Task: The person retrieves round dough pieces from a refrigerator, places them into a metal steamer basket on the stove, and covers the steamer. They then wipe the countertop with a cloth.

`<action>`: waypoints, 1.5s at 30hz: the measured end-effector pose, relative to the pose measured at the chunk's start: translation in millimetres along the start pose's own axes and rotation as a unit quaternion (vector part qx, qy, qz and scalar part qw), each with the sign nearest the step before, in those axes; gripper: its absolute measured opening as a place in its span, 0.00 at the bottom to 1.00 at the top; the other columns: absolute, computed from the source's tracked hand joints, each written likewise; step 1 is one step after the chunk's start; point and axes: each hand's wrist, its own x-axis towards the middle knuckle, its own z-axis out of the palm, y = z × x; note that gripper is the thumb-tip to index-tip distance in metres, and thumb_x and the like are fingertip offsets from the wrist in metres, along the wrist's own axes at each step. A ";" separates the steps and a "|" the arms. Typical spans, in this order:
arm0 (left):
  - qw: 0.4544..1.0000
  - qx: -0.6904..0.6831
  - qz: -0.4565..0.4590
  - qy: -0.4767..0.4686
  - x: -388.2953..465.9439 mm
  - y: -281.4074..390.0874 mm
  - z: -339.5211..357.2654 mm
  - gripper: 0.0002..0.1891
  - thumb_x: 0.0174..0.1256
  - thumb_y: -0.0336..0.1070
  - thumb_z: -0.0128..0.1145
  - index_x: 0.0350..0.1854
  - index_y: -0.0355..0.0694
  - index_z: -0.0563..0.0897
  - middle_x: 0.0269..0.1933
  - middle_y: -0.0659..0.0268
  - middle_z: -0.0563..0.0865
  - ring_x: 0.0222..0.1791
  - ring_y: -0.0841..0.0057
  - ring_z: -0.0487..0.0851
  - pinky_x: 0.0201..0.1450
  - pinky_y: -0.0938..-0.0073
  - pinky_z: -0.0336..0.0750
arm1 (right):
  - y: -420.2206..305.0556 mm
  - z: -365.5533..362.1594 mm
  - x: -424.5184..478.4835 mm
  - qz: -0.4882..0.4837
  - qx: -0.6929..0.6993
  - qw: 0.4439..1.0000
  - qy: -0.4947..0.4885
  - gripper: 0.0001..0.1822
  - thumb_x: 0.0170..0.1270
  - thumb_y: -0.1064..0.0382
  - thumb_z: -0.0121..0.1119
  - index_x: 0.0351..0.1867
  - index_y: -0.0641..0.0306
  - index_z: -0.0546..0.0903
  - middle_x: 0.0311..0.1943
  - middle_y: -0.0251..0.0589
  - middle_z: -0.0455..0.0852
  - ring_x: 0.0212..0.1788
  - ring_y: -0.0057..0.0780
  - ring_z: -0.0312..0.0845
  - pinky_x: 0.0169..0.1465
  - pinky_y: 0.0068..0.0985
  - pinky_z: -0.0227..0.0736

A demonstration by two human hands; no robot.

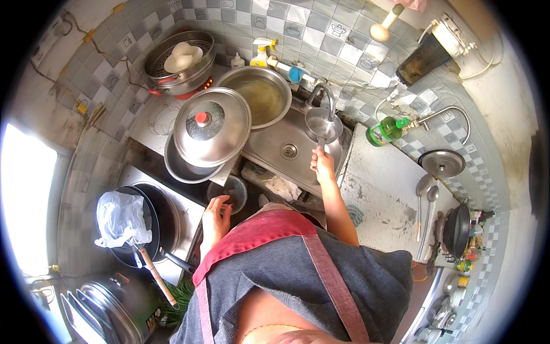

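Observation:
My right hand (323, 165) grips the handle of a small metal dipper (316, 122). The dipper is at the right end of the steel sink (268, 146), under the curved tap (330, 96), and water appears to run into it. My left hand (216, 222) hangs by my apron (258, 232) with fingers loosely bent and apart, holding nothing. Close to it, lower down, is a dark round pot (236, 189). A large steel lid with a red knob (227, 142) rests tilted over a metal bowl (189, 171) at the sink's left.
A wide basin of cloudy liquid (264, 101) overlaps the sink's back left corner. Behind stands a steamer pot (195, 71) holding pale bowls. A green bottle (382, 132) stands on the right counter (374, 189). Left are black pans (165, 215) with a plastic bag (122, 217) on top.

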 end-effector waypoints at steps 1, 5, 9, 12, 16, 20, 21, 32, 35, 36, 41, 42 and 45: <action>1.000 0.004 -0.002 -0.002 -0.5 -1.3 0.7 0.14 0.62 0.23 0.64 0.51 0.36 0.83 0.46 0.55 0.87 0.40 0.64 0.89 0.45 0.66 0.80 | 0.7 -0.1 0.5 0.002 0.000 1.000 0.001 0.19 0.78 0.50 0.55 0.46 0.69 0.77 0.22 0.30 0.73 0.16 0.18 0.65 0.19 0.22 0.60; 1.000 0.015 -0.005 -0.007 -2.3 -5.6 4.9 0.15 0.62 0.23 0.65 0.51 0.36 0.83 0.46 0.55 0.86 0.40 0.64 0.89 0.45 0.65 0.80 | 2.6 0.5 2.2 0.008 0.005 1.000 -0.011 0.19 0.78 0.50 0.55 0.46 0.69 0.76 0.22 0.30 0.73 0.16 0.18 0.65 0.19 0.22 0.60; 1.000 0.020 -0.007 -0.014 -1.4 1.2 6.0 0.15 0.62 0.23 0.65 0.51 0.36 0.83 0.46 0.55 0.86 0.40 0.64 0.89 0.45 0.66 0.81 | 3.8 -1.4 3.6 0.011 0.001 1.000 -0.007 0.19 0.79 0.50 0.54 0.46 0.69 0.76 0.21 0.30 0.73 0.16 0.18 0.65 0.19 0.22 0.60; 1.000 0.017 -0.005 -0.016 -0.8 5.2 7.9 0.15 0.62 0.24 0.65 0.51 0.36 0.83 0.45 0.55 0.86 0.40 0.64 0.89 0.44 0.66 0.81 | 5.4 -4.2 4.7 0.014 -0.004 1.000 -0.005 0.19 0.79 0.50 0.54 0.46 0.69 0.76 0.22 0.29 0.73 0.17 0.17 0.65 0.20 0.21 0.60; 1.000 0.020 -0.013 -0.021 -0.8 8.1 11.8 0.15 0.62 0.24 0.65 0.52 0.37 0.84 0.45 0.55 0.86 0.40 0.64 0.89 0.43 0.66 0.81 | 8.0 -7.8 4.2 0.021 -0.001 1.000 -0.005 0.19 0.78 0.49 0.55 0.47 0.68 0.77 0.23 0.28 0.73 0.18 0.16 0.65 0.21 0.20 0.60; 0.999 0.029 -0.009 -0.033 1.0 13.4 14.5 0.15 0.62 0.24 0.65 0.51 0.38 0.84 0.45 0.55 0.87 0.39 0.63 0.89 0.43 0.66 0.81 | 9.4 -12.5 3.4 0.027 0.004 1.000 0.004 0.20 0.78 0.49 0.56 0.47 0.68 0.77 0.23 0.28 0.73 0.18 0.16 0.65 0.21 0.20 0.60; 0.999 0.027 -0.009 -0.037 0.5 14.8 15.9 0.15 0.61 0.23 0.65 0.51 0.38 0.84 0.44 0.55 0.87 0.39 0.63 0.89 0.43 0.66 0.81 | 10.3 -14.9 3.4 0.029 0.001 1.000 0.003 0.20 0.78 0.49 0.55 0.48 0.68 0.77 0.23 0.28 0.73 0.18 0.16 0.65 0.21 0.20 0.60; 0.998 0.022 -0.005 -0.055 -1.2 20.4 25.1 0.16 0.60 0.23 0.66 0.51 0.37 0.84 0.42 0.55 0.87 0.39 0.63 0.89 0.42 0.66 0.81 | 13.6 -23.0 4.0 0.035 0.008 0.999 0.000 0.20 0.79 0.50 0.55 0.49 0.70 0.76 0.23 0.29 0.74 0.18 0.16 0.65 0.21 0.20 0.59; 0.998 0.018 0.003 -0.056 1.0 18.9 27.4 0.15 0.60 0.23 0.66 0.51 0.38 0.84 0.42 0.56 0.87 0.39 0.63 0.89 0.42 0.66 0.81 | 14.5 -25.5 5.0 0.028 0.007 1.000 0.002 0.20 0.78 0.50 0.55 0.44 0.69 0.77 0.23 0.31 0.74 0.17 0.19 0.66 0.21 0.23 0.63; 0.998 0.019 0.004 -0.057 1.1 20.7 27.1 0.15 0.61 0.24 0.66 0.51 0.38 0.84 0.42 0.56 0.87 0.39 0.63 0.89 0.42 0.66 0.81 | 13.3 -25.0 4.1 0.028 -0.009 1.000 0.006 0.20 0.78 0.49 0.55 0.44 0.69 0.77 0.23 0.31 0.74 0.17 0.19 0.67 0.20 0.23 0.63; 0.997 0.029 -0.002 -0.070 3.6 26.6 24.2 0.15 0.62 0.26 0.66 0.51 0.38 0.83 0.43 0.56 0.86 0.40 0.64 0.89 0.43 0.66 0.82 | 9.7 -22.9 1.7 0.033 -0.012 0.999 0.010 0.20 0.78 0.49 0.55 0.47 0.68 0.77 0.23 0.28 0.73 0.18 0.16 0.65 0.21 0.20 0.59; 0.997 0.027 -0.006 -0.073 3.4 27.6 24.1 0.14 0.62 0.26 0.66 0.51 0.38 0.83 0.43 0.56 0.86 0.41 0.63 0.89 0.43 0.66 0.83 | 9.0 -22.7 0.9 0.034 -0.013 0.999 0.012 0.20 0.78 0.49 0.55 0.47 0.68 0.77 0.23 0.28 0.73 0.18 0.16 0.65 0.21 0.20 0.59; 0.998 0.016 -0.003 -0.067 3.2 27.4 24.0 0.14 0.62 0.27 0.66 0.51 0.38 0.83 0.43 0.56 0.86 0.41 0.63 0.89 0.43 0.67 0.83 | 9.0 -22.1 2.0 0.035 -0.005 0.999 0.001 0.20 0.78 0.48 0.55 0.46 0.68 0.77 0.23 0.28 0.73 0.18 0.16 0.65 0.22 0.20 0.59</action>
